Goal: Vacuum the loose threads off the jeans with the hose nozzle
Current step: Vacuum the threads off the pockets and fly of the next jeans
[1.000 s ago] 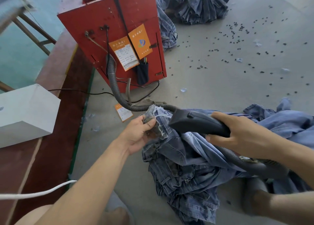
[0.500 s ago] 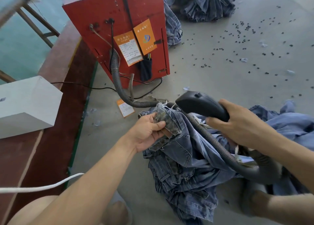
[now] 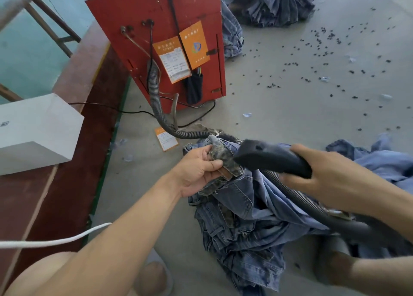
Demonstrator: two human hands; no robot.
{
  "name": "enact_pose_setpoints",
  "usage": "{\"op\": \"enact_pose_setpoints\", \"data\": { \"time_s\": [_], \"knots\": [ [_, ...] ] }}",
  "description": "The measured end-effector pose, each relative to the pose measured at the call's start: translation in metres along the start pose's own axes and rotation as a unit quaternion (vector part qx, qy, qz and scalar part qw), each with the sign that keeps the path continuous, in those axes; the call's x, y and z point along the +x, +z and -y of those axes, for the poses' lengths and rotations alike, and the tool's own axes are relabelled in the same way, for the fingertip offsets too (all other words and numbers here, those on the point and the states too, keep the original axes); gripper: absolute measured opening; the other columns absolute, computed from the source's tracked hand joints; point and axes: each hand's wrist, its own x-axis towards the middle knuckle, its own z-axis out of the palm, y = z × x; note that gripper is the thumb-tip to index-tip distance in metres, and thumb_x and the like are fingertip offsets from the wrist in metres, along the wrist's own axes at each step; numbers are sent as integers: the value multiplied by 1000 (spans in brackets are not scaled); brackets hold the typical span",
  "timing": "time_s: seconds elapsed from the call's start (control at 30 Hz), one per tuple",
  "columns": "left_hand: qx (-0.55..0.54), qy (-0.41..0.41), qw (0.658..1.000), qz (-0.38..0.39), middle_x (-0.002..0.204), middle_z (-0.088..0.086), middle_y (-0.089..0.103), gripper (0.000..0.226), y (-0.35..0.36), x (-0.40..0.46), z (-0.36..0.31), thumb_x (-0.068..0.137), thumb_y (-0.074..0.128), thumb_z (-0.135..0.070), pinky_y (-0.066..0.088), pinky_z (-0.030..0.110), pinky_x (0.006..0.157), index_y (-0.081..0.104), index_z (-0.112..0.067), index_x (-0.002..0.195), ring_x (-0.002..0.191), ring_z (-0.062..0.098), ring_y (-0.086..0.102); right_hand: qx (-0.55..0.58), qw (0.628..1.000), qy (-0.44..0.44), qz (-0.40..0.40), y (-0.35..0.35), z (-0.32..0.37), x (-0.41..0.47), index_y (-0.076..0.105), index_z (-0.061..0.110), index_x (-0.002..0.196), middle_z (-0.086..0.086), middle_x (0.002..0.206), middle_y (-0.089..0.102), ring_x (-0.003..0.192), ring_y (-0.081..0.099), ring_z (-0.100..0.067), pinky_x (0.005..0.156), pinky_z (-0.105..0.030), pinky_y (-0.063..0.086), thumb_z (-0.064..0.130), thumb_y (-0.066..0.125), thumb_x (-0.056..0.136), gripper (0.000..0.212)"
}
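A pair of blue jeans (image 3: 243, 208) lies bunched on the grey floor in front of me. My left hand (image 3: 199, 170) pinches a frayed, turned-out piece of the jeans and holds it up. My right hand (image 3: 330, 175) grips the handle of the black vacuum nozzle (image 3: 268, 157), whose mouth sits right against that held piece. The grey ribbed hose (image 3: 156, 101) runs from the red machine across the floor, behind the jeans, and loops back under my right forearm.
The red vacuum machine (image 3: 156, 27) with orange tags stands ahead. A white box (image 3: 33, 134) sits on a red-brown ledge at left, with a white cord (image 3: 55, 239) below it. More denim (image 3: 268, 3) is piled at the back. Small dark bits dot the floor at right.
The nozzle lifted off the jeans half a second ago and has come back down against the piece my left hand holds. My left hand kept its hold.
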Motion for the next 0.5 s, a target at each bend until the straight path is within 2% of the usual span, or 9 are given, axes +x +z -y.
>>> {"op": "enact_pose_setpoints", "data": {
  "time_s": [0.03,0.1,0.17,0.27,0.3,0.37,0.4,0.5],
  "knots": [
    [9,2,1000,1,112,19,74,40,0,1,1,97,44,19,62,39,91,52,2,131,101,28,74,-23,1000,-5,12,3,3,-1,49,44,99,28,79,63,68,61,3,51,-27,41,59,58,87,21],
    [26,-1,1000,12,108,17,75,39,0,2,3,96,45,20,62,38,87,54,-1,128,99,28,75,-28,1000,-10,0,10,13,8,50,39,99,12,71,63,61,58,-5,51,-25,37,53,58,91,18],
    [53,-6,998,23,107,18,75,40,-1,1,5,94,49,19,62,41,88,57,-1,128,100,30,74,-2,1000,0,-18,13,24,20,51,34,102,10,73,61,64,56,-6,53,-28,37,48,58,94,17],
    [71,-4,997,28,109,19,73,38,0,0,8,94,50,18,62,44,91,61,-1,126,102,32,73,10,999,12,-41,1,20,23,50,35,102,4,69,62,63,59,-11,55,-34,41,52,58,94,20],
    [68,0,997,25,108,18,74,38,-1,0,8,94,49,19,62,44,90,61,-1,124,101,31,73,12,999,8,-34,-5,14,16,50,38,100,4,66,64,58,60,-9,51,-31,40,55,58,92,20],
    [67,4,998,13,106,16,75,37,-4,2,6,96,46,20,62,43,90,60,-2,121,99,28,73,-1,1000,-11,3,-14,6,-1,50,44,97,23,73,66,59,62,0,43,-20,35,57,59,87,19],
    [65,3,998,11,106,16,75,37,-5,2,5,96,45,20,62,43,91,60,-3,121,99,27,73,-20,999,-22,20,-14,6,-5,50,46,97,29,77,65,64,61,4,43,-21,37,58,60,86,19],
    [64,-16,997,34,107,18,73,41,-4,0,8,96,45,21,61,44,92,57,0,129,99,29,73,-37,998,-34,32,-2,17,8,51,41,96,11,75,64,63,59,-6,51,-25,38,53,60,90,17]
  ]
}}
